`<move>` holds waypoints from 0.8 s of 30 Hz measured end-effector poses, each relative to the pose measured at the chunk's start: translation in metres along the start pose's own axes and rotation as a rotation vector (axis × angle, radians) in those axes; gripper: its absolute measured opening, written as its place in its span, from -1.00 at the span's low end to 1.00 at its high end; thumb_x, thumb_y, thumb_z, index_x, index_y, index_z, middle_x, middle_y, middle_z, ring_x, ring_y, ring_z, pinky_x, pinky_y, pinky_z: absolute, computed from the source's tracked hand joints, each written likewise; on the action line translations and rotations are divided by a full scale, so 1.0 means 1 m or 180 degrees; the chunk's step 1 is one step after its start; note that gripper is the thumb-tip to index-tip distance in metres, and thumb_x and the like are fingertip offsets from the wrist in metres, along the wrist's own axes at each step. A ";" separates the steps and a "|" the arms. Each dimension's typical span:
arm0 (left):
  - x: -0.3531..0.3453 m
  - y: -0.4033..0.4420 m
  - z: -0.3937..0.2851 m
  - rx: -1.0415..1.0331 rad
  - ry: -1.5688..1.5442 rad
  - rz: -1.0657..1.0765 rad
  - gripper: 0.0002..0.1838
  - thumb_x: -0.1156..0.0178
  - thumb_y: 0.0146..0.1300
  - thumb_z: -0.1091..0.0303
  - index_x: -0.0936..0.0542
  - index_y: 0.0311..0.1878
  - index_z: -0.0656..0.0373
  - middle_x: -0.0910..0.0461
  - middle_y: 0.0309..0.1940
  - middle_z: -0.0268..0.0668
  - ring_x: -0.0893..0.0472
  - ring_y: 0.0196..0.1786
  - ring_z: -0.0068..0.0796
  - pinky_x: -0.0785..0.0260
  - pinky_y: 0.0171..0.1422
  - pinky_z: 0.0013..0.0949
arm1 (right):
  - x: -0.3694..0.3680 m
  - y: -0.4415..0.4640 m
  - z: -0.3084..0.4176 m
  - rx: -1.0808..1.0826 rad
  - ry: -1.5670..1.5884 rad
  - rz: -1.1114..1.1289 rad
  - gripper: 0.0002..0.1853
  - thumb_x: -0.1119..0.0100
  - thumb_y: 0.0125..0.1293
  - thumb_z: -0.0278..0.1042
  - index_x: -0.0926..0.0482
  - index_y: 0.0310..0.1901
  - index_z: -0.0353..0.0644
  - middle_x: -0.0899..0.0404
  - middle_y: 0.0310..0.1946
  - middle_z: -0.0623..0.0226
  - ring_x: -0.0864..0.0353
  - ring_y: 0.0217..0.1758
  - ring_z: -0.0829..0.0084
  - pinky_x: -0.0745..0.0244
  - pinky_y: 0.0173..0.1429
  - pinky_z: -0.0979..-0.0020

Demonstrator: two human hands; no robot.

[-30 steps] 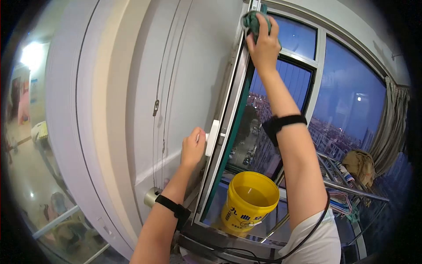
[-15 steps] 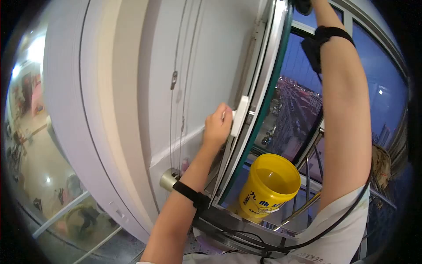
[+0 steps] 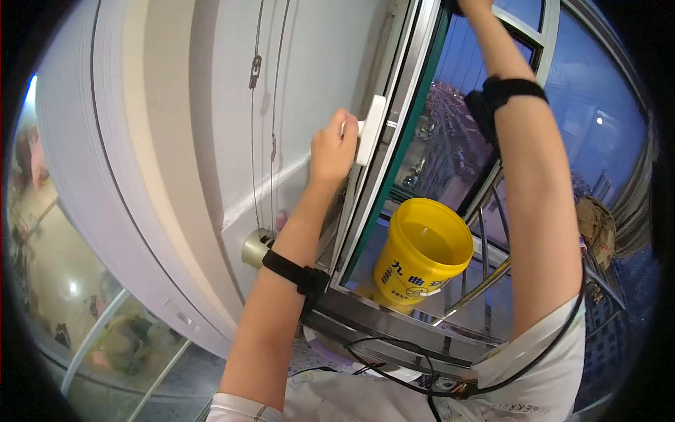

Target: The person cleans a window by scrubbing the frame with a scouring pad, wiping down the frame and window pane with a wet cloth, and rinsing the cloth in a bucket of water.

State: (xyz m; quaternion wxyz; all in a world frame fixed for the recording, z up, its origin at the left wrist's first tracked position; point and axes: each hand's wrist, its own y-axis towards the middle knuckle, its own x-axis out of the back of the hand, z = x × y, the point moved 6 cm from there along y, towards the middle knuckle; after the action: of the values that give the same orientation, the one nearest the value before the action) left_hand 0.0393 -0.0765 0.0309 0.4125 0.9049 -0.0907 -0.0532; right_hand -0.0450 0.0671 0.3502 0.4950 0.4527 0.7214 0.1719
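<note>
My left hand [image 3: 334, 145] is closed round the white window handle [image 3: 371, 131] on the metal-framed sash. At the top edge of the view, my right hand [image 3: 473, 5] is mostly cut off, beside the upper part of the sash; a bit of dark cloth [image 3: 455, 7] shows next to it. The fingers are out of sight. Below and to the right of my left hand stands a yellow bucket [image 3: 424, 253] with dark lettering, behind the lower window frame.
A cord winder [image 3: 257, 247] with cables is on the wall at left. Metal rails [image 3: 478, 290] run beside the bucket. A brown bundle [image 3: 597, 228] lies by the curtain [image 3: 636, 204] at right. Black cables [image 3: 394, 342] hang near my body.
The view has shifted, first right and then lower. My right hand has gone up out of most of the view with the green cloth. My left hand still grips the handle.
</note>
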 end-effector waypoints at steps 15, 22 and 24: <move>-0.005 0.006 0.005 0.0144 -0.0138 0.0015 -0.69 0.02 0.28 0.15 -0.51 -0.28 0.23 -0.45 -0.59 0.02 -0.41 -0.51 -0.14 -0.28 -0.32 -0.13 | 0.098 -0.130 0.074 -0.0487 0.0383 0.0597 -0.31 -0.29 -0.05 -0.42 -0.33 0.20 0.01 -0.20 0.17 0.00 -0.29 0.22 -0.09 -0.28 0.25 0.03; -0.014 0.001 -0.004 -0.0089 -0.0037 -0.0006 -0.66 0.02 0.28 0.12 -0.53 -0.26 0.25 -0.47 -0.56 -0.01 -0.50 -0.45 -0.18 -0.32 -0.26 -0.15 | 0.159 -0.190 0.102 -0.0645 0.0325 0.1225 -0.33 -0.26 -0.04 -0.43 -0.35 0.20 0.09 -0.21 0.20 0.03 -0.28 0.25 -0.06 -0.26 0.25 0.02; -0.017 0.001 -0.005 -0.0118 -0.0028 -0.0006 -0.66 0.02 0.28 0.11 -0.53 -0.25 0.24 -0.48 -0.56 0.00 -0.52 -0.43 -0.17 -0.33 -0.24 -0.15 | 0.178 -0.207 0.111 -0.0737 0.0293 0.1283 -0.33 -0.26 -0.05 -0.43 -0.36 0.20 0.13 -0.22 0.21 0.05 -0.29 0.25 -0.05 -0.27 0.24 0.03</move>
State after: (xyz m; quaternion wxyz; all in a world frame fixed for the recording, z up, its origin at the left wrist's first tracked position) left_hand 0.0228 -0.0702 0.0350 0.4287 0.8969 -0.0906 -0.0593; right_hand -0.0662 0.0820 0.0570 0.4659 0.5195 0.6137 0.3693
